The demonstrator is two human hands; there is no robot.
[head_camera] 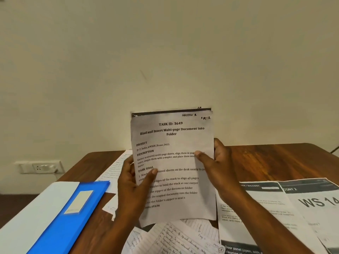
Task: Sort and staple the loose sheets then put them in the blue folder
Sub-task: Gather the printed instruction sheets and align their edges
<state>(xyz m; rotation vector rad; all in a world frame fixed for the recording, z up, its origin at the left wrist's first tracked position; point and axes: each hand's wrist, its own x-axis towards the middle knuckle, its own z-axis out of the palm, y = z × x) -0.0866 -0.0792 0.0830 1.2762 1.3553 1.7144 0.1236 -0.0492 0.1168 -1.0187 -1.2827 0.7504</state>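
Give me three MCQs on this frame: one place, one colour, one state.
1. Where does the folder lie relative to the held sheets?
A. To their left, on the table
B. To their right
C. On top of them

2. What colour is the folder?
A. Red
B. Blue
C. Green

3. How are the held sheets being handled?
A. Lying flat on the table
B. Held upright in both hands
C. Pinned under one hand

Answers: 1 A, it sits at the lower left on the wooden table. 2 B, its cover is bright blue with a pale label. 3 B, the left hand and right hand each grip a side edge, thumbs on the front page.
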